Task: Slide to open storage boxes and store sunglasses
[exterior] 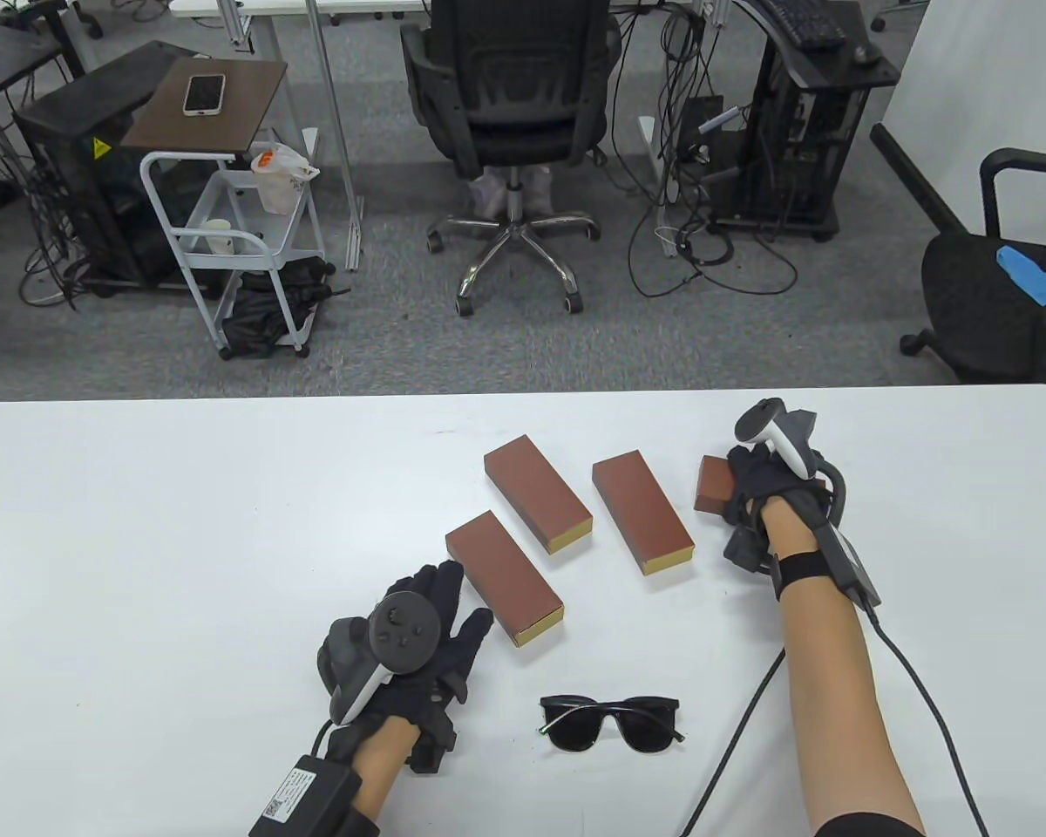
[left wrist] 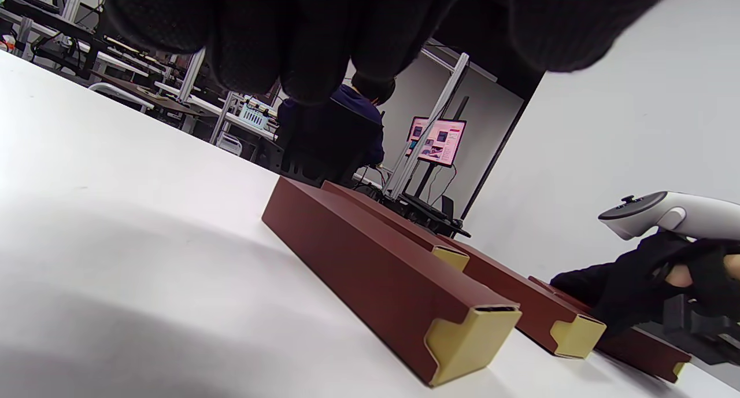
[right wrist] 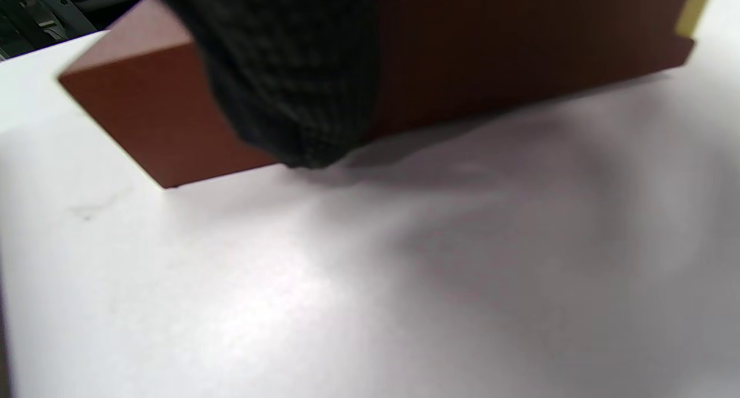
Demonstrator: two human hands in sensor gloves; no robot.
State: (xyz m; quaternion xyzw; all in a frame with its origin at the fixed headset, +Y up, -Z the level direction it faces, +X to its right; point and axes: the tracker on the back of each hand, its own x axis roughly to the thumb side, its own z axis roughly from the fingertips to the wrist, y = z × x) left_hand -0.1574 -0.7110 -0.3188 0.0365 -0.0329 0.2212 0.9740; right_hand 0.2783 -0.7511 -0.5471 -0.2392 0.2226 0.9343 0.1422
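Four long reddish-brown cardboard storage boxes with pale yellow inner drawers lie in a loose row on a white table (exterior: 183, 523). The gloved right hand (exterior: 754, 488) grips the rightmost box (exterior: 713, 485), fingers curled over its top. The gloved left hand (exterior: 418, 641) rests with fingers straight and spread, fingertips just beside the nearest box (exterior: 504, 577). Two more boxes (exterior: 537, 493) (exterior: 642, 512) lie between. A pair of black plastic sunglasses (exterior: 610, 722) sits unfolded near the table's front edge, apart from both hands.
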